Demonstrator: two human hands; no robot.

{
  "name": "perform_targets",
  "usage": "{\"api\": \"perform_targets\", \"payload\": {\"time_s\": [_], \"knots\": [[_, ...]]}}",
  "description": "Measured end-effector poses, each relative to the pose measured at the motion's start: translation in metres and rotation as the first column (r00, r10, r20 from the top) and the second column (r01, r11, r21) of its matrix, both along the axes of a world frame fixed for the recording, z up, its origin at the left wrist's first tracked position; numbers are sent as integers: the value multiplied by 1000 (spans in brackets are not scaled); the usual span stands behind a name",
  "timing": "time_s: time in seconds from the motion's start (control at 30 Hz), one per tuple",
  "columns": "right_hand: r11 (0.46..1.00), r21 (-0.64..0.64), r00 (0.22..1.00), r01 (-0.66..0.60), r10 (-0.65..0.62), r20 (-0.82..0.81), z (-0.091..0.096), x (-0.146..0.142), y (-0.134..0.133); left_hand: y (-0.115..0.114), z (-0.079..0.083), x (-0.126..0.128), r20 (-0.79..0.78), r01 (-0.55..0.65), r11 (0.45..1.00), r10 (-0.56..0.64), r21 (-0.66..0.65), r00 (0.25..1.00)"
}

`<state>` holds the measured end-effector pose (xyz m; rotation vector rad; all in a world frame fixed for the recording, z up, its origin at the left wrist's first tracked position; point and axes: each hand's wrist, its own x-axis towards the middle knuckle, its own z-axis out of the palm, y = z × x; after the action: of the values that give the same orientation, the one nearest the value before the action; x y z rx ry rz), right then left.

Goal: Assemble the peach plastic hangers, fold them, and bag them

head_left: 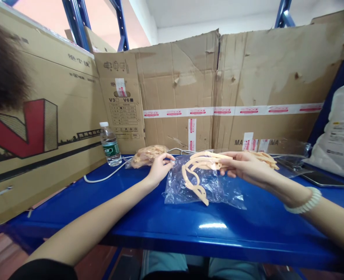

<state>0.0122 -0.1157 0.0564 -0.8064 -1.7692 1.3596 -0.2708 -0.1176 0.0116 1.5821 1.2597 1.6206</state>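
Observation:
My right hand is closed on several curved, beige strips, whose exact kind I cannot make out. They reach leftward from my fingers and hang over a clear plastic bag lying on the blue table. My left hand pinches what looks like the bag's upper left edge between thumb and fingers. Just behind my left hand lies a bagged bundle of similar beige pieces. More beige pieces lie behind my right hand, partly hidden by it.
A water bottle stands at the back left near a white cable. On the right are a dark phone and a large white sack. Cardboard walls enclose the back and left. Another person's hair shows at far left.

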Motion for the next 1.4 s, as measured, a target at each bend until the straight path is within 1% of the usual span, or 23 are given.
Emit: {"api": "perform_targets", "payload": {"time_s": [0.17, 0.27, 0.4, 0.5, 0.57, 0.63, 0.7, 0.77, 0.87, 0.93, 0.97, 1.03, 1.07, 1.1, 1.17, 1.27, 1.33, 1.4], "knots": [[997, 25, 985, 76, -71, -159, 5, 7, 4, 9, 4, -14, 184, -77, 995, 88, -66, 979], [986, 99, 960, 136, -106, -259, 9, 11, 7, 9, 8, -20, 253, -118, 990, 132, -73, 958], [953, 178, 889, 247, -150, -432, 16, 22, 16, 7, 10, -21, 275, -151, 986, 166, -76, 947], [920, 176, 843, 349, -226, -487, 23, 36, 26, 4, 10, -16, 246, -151, 986, 165, -73, 955], [911, 155, 828, 382, -263, -496, 27, 46, 34, 3, 10, -13, 224, -152, 987, 161, -56, 961], [911, 99, 802, 401, -297, -519, 29, 55, 44, 5, 13, -13, 211, -165, 986, 167, -26, 963], [912, 9, 758, 410, -335, -559, 28, 60, 54, 9, 19, -19, 212, -208, 978, 201, 10, 956], [918, -89, 740, 387, -366, -563, 24, 61, 64, 16, 28, -33, 231, -285, 957, 268, 46, 935], [922, -180, 775, 342, -386, -500, 14, 57, 77, 27, 43, -63, 294, -431, 899, 393, 75, 871], [923, -197, 815, 330, -384, -435, 5, 50, 83, 33, 51, -84, 331, -511, 857, 463, 72, 823], [927, -185, 844, 325, -373, -386, -1, 47, 86, 36, 53, -94, 336, -535, 842, 486, 67, 807], [943, -80, 919, 325, -334, -208, -13, 38, 89, 41, 54, -107, 315, -561, 826, 520, 51, 794], [947, -4, 943, 320, -319, -98, -19, 34, 90, 43, 53, -112, 288, -560, 828, 526, 44, 800], [948, 68, 950, 310, -311, 3, -25, 30, 90, 45, 51, -115, 249, -554, 832, 529, 38, 811], [940, 168, 934, 297, -322, 152, -35, 24, 91, 48, 45, -117, 148, -541, 840, 530, 39, 835], [908, 271, 881, 320, -390, 268, -40, 21, 94, 50, 38, -114, -15, -539, 837, 543, 89, 840], [866, 381, 823, 323, -456, 339, -39, 23, 96, 47, 36, -108, -87, -551, 823, 565, 141, 821], [823, 486, 767, 294, -506, 394, -39, 26, 97, 40, 36, -99, -190, -561, 794, 603, 233, 775]]}}
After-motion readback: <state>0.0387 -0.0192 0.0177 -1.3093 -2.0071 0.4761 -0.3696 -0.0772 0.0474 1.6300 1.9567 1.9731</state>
